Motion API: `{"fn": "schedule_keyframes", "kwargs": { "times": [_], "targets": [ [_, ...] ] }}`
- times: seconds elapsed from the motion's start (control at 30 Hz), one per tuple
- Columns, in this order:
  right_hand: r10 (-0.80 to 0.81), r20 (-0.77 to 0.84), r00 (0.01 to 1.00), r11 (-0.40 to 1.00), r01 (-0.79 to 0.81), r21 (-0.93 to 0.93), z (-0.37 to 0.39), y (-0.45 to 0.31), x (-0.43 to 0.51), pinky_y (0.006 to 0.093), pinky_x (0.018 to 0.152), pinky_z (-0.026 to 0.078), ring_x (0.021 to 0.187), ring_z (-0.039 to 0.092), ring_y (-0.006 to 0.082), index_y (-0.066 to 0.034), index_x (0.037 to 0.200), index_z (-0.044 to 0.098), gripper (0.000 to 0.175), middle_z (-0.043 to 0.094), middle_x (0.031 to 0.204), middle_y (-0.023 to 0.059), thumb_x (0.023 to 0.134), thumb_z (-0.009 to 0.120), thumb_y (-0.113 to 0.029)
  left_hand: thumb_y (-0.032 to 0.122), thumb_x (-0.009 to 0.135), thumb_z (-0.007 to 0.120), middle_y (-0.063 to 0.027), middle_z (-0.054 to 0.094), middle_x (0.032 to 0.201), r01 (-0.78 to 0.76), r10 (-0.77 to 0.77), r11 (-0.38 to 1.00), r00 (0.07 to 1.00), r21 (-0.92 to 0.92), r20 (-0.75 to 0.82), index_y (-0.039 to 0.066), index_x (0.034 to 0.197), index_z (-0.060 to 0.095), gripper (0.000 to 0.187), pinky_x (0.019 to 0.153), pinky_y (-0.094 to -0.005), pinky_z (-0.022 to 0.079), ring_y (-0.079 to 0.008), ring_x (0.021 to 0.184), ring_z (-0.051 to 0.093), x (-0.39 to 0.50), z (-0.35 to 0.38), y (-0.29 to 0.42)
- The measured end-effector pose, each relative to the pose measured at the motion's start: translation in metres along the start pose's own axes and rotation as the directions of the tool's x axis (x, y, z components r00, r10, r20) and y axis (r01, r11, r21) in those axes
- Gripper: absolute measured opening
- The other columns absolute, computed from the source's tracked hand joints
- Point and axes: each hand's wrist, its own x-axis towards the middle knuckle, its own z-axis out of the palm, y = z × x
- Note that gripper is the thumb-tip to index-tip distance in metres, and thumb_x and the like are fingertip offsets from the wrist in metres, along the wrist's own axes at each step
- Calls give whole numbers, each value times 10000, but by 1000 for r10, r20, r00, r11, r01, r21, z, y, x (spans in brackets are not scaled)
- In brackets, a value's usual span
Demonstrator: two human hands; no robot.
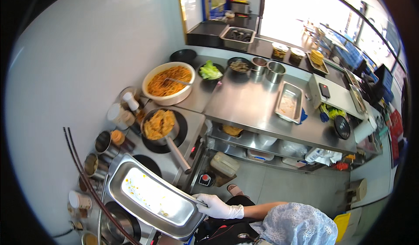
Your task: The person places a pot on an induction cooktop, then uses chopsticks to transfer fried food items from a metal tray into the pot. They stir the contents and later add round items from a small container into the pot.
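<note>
My right hand (217, 206), in a white glove, grips the right end of a stainless steel pan (157, 196). The pan is tilted over the cooktop and holds only small orange bits and a little liquid. My left hand is out of view. Long dark chopsticks (86, 182) cross the left side beside a thin metal rod (102, 209); what holds them is hidden. Behind the steel pan, a saucepan (175, 146) heaped with yellowish-brown food (159, 124) sits on a burner. Another metal pot (114, 217) stands on the burner at the lower left.
Seasoning jars (80, 200) and metal canisters (106, 142) line the wall. A white basin (168, 101) of orange shredded food, a lettuce bowl (210, 71) and another steel tray (289, 102) stand on the counters. A plastic jug (224, 164) and a dark bottle (205, 179) stand on the floor.
</note>
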Motion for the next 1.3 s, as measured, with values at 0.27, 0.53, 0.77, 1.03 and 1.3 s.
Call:
{"fn": "schedule_keyframes", "kwargs": {
  "times": [0.27, 0.53, 0.77, 1.03, 1.3],
  "targets": [
    [77, -655, 751, 994, -8, 108, -121, 22, -11, 225, 617, 445, 694, 511, 71, 43, 930, 554, 162, 591, 802, 43, 800, 533, -52, 181, 824, 560, -68, 579, 677, 191, -245, 968, 858, 162, 452, -31, 941, 528, 244, 565, -236, 424, -129, 601, 537, 88, 98, 0],
    [189, -924, 331, 982, -62, 179, -297, 104, 27, 249, 506, 376, 555, 423, 73, 1, 675, 485, 98, 480, 581, 8, 764, 509, -33, 103, 873, 484, -136, 630, 835, 282, -476, 879, 526, 383, 705, -38, 1026, 509, 210, 679, -293, 497, -190, 724, 621, 209, 275, -80],
    [210, -958, 195, 975, 29, 220, -372, 151, 48, 256, 481, 365, 529, 402, 76, -20, 654, 470, 114, 466, 571, 4, 757, 512, -43, 137, 873, 504, -137, 622, 853, 328, -505, 860, 428, 392, 749, -38, 1017, 520, 227, 684, -293, 490, -190, 749, 611, 257, 405, -136],
    [168, -972, 166, 983, 43, 177, -412, 151, 25, 260, 473, 347, 523, 383, 69, -29, 641, 471, 157, 458, 573, -20, 777, 539, -67, 135, 875, 495, -155, 615, 865, 351, -592, 801, 344, 485, 729, -48, 1029, 519, 241, 668, -295, 500, -180, 716, 602, 272, 469, -162],
    [260, -923, 283, 958, 47, 284, -410, 142, -14, 267, 617, 450, 736, 531, 123, -39, 866, 557, 191, 563, 832, 41, 884, 510, -223, 225, 898, 475, -40, 575, 680, 462, -499, 829, 358, 315, 789, -7, 840, 571, 258, 489, -223, 423, -105, 553, 531, 272, 522, -220]
  ]
}}
